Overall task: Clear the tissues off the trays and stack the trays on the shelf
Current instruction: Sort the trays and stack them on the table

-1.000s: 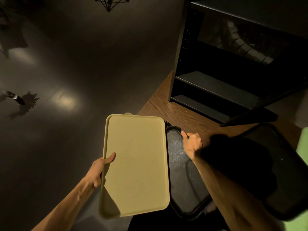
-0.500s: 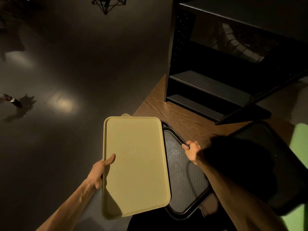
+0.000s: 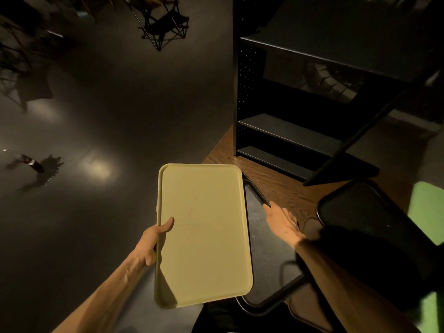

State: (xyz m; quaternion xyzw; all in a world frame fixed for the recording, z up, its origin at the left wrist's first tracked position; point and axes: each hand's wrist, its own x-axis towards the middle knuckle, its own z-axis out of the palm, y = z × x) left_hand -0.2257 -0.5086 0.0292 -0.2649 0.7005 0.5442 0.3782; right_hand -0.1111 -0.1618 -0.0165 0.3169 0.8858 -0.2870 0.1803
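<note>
From the head camera, looking down in a dim room, the left hand (image 3: 153, 239) grips the yellow tray (image 3: 204, 234) by its long left edge, thumb lying on the top face and the fingers hidden beneath. The tray is bare on top and sits in the middle of the view, held over the dark floor (image 3: 96, 116) at about 6 o'clock from the shelf (image 3: 300, 131). A second yellow rim peeks out along its left and upper edge, so there may be another tray under it; I cannot tell for certain.

At 3 o'clock from the yellow tray lies a black tray (image 3: 269, 267), partly covered by it, its near corner past the table's edge. The right hand (image 3: 283, 223) is over this tray's far right rim, fingers spread and loose, gripping nothing; whether the fingertips touch the rim I cannot tell.

Another black tray (image 3: 360, 224) rests on the wooden table (image 3: 276, 186) at 3 o'clock from the right hand, with something green (image 3: 427, 212) just beyond it. The black shelf stands on the table at 1 o'clock, its boards bare
</note>
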